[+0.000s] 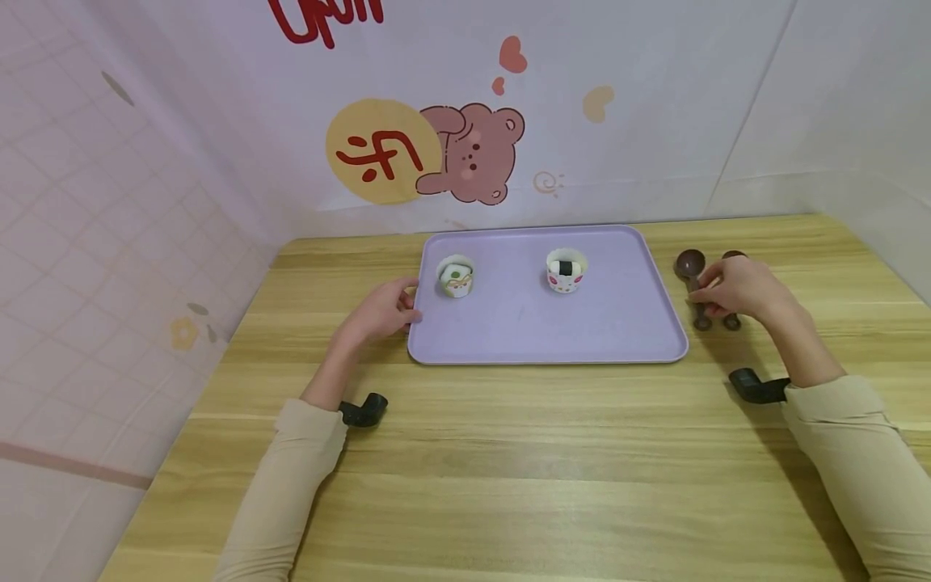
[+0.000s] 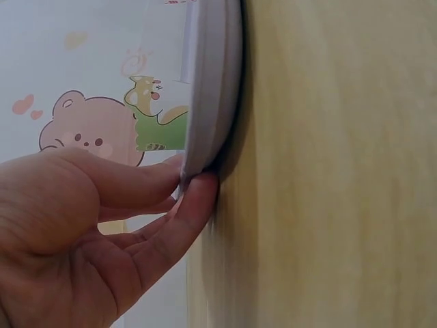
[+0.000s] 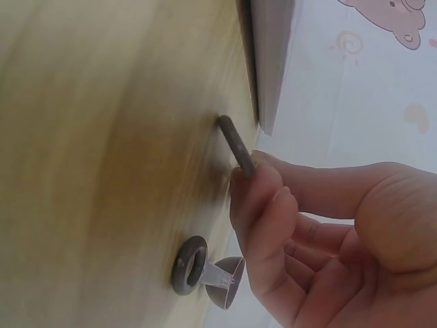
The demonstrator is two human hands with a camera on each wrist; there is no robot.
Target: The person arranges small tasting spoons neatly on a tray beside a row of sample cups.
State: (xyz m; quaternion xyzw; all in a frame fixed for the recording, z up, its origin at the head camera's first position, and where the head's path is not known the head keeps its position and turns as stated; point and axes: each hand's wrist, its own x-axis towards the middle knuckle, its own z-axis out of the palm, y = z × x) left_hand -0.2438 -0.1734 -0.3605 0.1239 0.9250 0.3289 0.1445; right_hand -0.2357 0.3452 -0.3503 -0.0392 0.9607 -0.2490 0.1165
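Note:
A lilac tray (image 1: 494, 343) lies toward the back of the table. My left hand (image 1: 381, 311) pinches its left edge, thumb on the upper side and fingertips under the rim, as the left wrist view shows. To the right of the tray are two brown measuring spoons. My right hand (image 1: 745, 291) pinches the left measuring spoon (image 1: 689, 263) by its handle; the ring end of this spoon (image 3: 235, 145) sticks out past the fingertips in the right wrist view. The other measuring spoon (image 3: 229, 280) lies beside it, partly covered by the right hand in the head view.
On the tray stand two small paper cups: the left cup (image 1: 458, 287) holds a white piece with a green spot, the right cup (image 1: 563, 280) a white piece with a black band. A printed wall covering (image 1: 655, 145) rises behind the table (image 1: 509, 469). Black wrist mounts (image 1: 369, 409) jut inward.

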